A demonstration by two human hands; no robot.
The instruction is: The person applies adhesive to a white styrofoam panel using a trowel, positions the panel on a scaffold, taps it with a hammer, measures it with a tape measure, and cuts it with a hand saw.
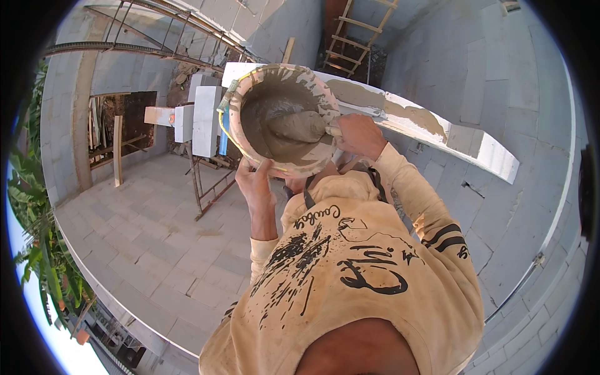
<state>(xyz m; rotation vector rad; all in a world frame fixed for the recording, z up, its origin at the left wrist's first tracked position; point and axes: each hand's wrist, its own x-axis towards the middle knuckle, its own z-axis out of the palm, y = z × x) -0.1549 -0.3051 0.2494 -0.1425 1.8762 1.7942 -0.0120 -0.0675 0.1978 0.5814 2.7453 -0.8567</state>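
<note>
Out front of the chest: bucket (322, 92), mouth turned up toward the head, grey mortar (259, 122) inside.
Trowel: lies within the bucket, coated in mortar, so its outline is hard to read; trowel by its look.
Trowel's long axis: about left to right across the bucket mouth; handle end at the right rim, blade end pointing left into the mortar.
Right hand (361, 136): closed round the handle end at the right rim; the nearer hand, already on the trowel; the blade lies to its left.
Left hand (256, 190): gripping the bucket's near-left rim, thumb up on the edge, fingers mostly hidden on the outside; apart from the trowel, which lies up and to its right.
Bucket's support: cannot tell whether the hand alone bears it or something beneath helps.
Block row (478, 147): pale blocks just beyond the bucket, running off to the right and nearer the body; long axis slantwise to the trowel's.
Grey patches (417, 117): smeared on the row, to the right of the bucket; right hand nearer than left.
Ladder (351, 42): well beyond the row, leaning up.
</note>
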